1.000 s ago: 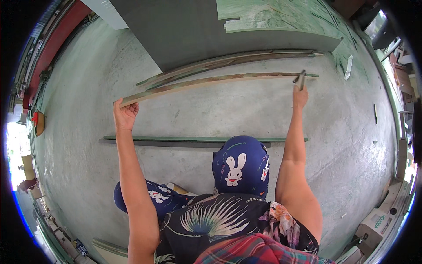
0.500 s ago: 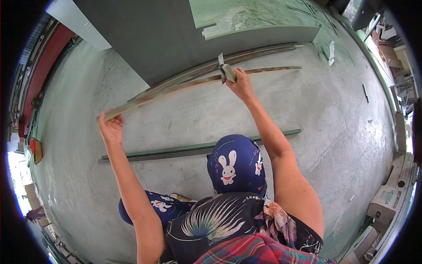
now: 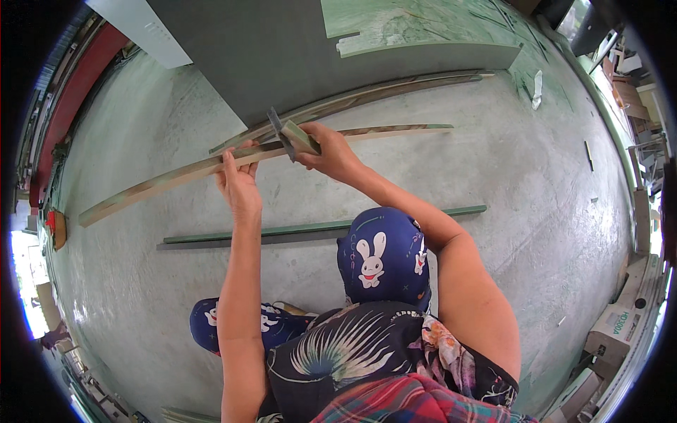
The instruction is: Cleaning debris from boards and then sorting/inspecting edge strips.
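Note:
A long, narrow wooden strip (image 3: 151, 185) with a dark upper face and paler edge runs slantwise in front of me. Around its middle, the fingers of my left hand (image 3: 240, 185) are closed, thumb on the near side. My right hand (image 3: 330, 151) grips a greenish block (image 3: 299, 138) with a dark grey sheet at its left side, which looks like a sanding block. The sheet lies against the strip just right of my left hand. The contact underneath is hidden.
More wooden strips (image 3: 395, 88) lie behind, along a large grey panel (image 3: 240, 49). Nearer my knees, a green strip (image 3: 303, 230) lies across the concrete floor (image 3: 141, 282). A carton (image 3: 612, 326) stands at the right, and a red-and-brown container (image 3: 58, 229) at the far left.
The wooden strip has shifted left. My left hand has moved right, from the strip's left end to near its middle. My right hand has brought the block left, close to it.

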Tool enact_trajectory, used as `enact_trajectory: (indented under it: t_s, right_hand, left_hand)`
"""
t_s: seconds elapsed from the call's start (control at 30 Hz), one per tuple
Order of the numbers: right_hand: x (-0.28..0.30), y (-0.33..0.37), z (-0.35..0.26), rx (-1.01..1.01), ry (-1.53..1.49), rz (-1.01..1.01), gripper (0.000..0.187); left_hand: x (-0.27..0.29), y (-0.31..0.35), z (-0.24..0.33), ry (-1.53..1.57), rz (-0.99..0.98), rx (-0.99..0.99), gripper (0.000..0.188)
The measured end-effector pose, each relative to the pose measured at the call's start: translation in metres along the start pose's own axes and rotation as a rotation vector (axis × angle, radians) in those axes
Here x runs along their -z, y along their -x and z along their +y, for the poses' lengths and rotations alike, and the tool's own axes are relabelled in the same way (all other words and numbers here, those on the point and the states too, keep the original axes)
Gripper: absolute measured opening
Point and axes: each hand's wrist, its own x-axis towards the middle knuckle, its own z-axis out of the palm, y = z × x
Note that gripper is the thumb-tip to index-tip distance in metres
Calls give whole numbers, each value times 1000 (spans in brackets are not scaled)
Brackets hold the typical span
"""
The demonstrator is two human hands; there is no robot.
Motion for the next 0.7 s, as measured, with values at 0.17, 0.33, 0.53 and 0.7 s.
enact_trajectory:
  t_s: [0.17,0.33,0.53,0.7]
  right_hand:
    - [19,23,38,145,230,65,30]
    - [39,47,74,-191,257,-83,25]
    - [80,61,145,-353,202,5,25]
    - [126,77,208,-431,144,105,25]
  left_hand:
    - [32,-17,0,38,129,47,29]
    - [50,-31,13,38,232,29,31]
    - [61,-41,33,20,373,-10,37]
    - [80,-47,45,48,445,-29,39]
